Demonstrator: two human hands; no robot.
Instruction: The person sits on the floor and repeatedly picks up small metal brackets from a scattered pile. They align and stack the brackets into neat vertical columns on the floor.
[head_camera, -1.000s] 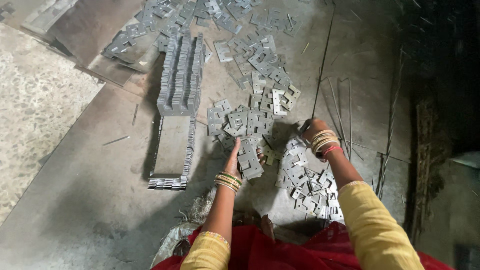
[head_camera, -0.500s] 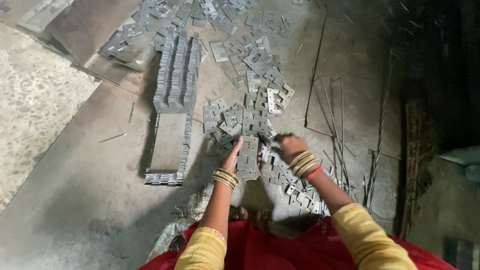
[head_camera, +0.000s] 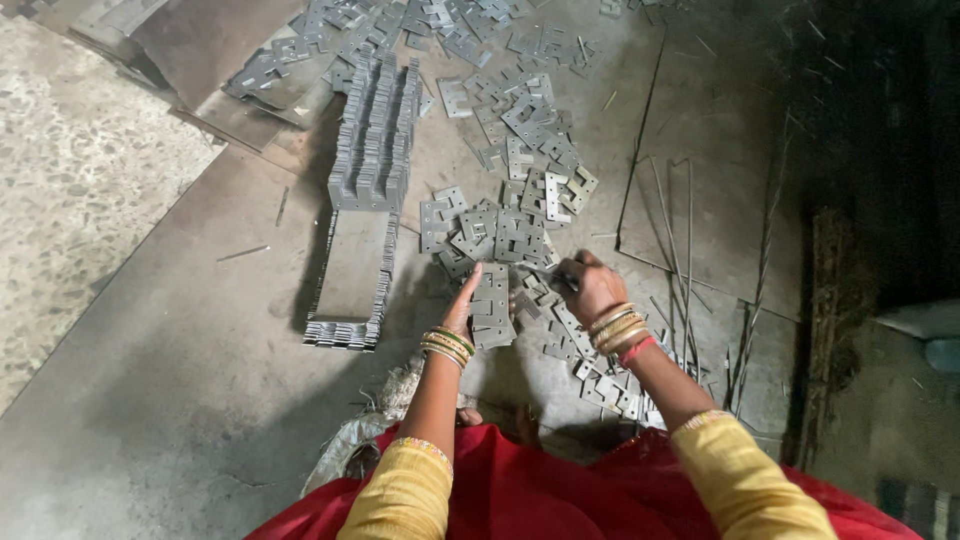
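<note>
No packages, labels, signs or screens anywhere in view.

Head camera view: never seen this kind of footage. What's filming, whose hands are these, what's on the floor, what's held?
There is no machine here. A person wears a camera on the head, so the single picture looks down over their own arms. They sit on a grey floor. The left hand steadies a small stack of flat metal plates standing on edge. The right hand is closed low over loose notched plates scattered ahead; whether it grips one cannot be told. To the left lie long neat rows of stacked plates, and thin metal rods lie to the right.
</note>
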